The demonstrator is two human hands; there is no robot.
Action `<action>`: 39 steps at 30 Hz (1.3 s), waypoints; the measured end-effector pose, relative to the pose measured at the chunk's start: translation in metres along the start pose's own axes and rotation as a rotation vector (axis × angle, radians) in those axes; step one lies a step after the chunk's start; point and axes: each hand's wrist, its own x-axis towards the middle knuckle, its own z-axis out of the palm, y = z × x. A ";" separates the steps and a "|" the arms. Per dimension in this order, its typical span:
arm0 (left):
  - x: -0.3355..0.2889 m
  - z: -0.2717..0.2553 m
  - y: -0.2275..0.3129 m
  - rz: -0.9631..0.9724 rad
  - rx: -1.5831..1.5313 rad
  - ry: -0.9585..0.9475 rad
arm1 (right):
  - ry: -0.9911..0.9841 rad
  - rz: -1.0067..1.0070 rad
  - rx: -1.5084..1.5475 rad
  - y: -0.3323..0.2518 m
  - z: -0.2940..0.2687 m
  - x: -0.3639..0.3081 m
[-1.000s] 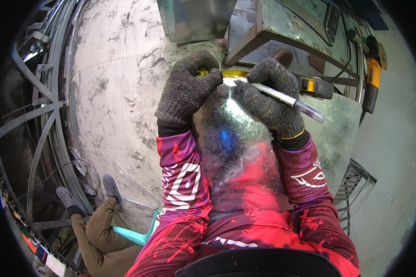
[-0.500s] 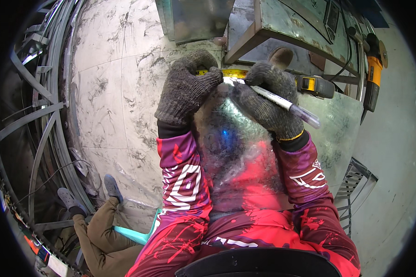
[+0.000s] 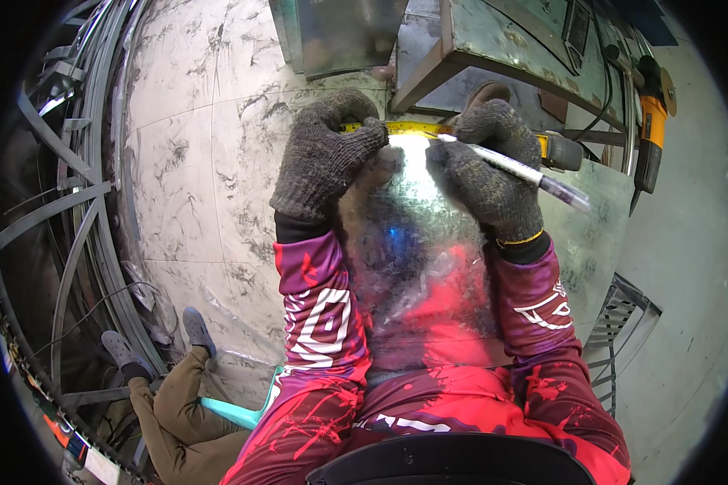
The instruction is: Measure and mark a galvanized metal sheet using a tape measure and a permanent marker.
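A shiny galvanized metal sheet point(image 3: 416, 190) lies before me, reflecting red and purple from my clothing. Across its far edge runs the yellow blade of a tape measure point(image 3: 416, 128). Gloved in dark grey knit, my left hand point(image 3: 332, 153) pinches the blade's left end between thumb and fingers. My right hand point(image 3: 493, 166), in a matching glove, grips a white marker pen point(image 3: 510, 166), its tip close to the blade and the sheet's edge. The black and yellow tape case point(image 3: 562, 152) sits just beyond that hand, partly hidden by it.
A metal-framed workbench point(image 3: 526, 44) stands at the far right, with a yellow angle grinder point(image 3: 653, 121) beside it. Long metal strips point(image 3: 97, 162) are piled along the left. Another person's legs point(image 3: 190, 388) and grey clogs show at lower left. A slotted metal piece point(image 3: 615, 331) lies at right.
My right hand has shifted right along the blade with the marker, covering more of the tape case. The left hand stays nearly where it was.
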 end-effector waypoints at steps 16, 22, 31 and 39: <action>0.002 -0.003 0.001 0.075 0.146 -0.010 | 0.070 0.232 0.127 0.002 -0.001 -0.001; 0.004 0.003 -0.002 0.077 0.126 -0.001 | 0.132 0.091 -0.055 -0.030 -0.012 -0.001; 0.003 0.001 0.000 0.095 0.186 0.035 | 0.345 0.036 -0.402 -0.010 -0.057 -0.029; 0.004 0.001 0.000 0.085 0.151 0.000 | 0.258 -0.013 -0.610 0.004 -0.067 -0.029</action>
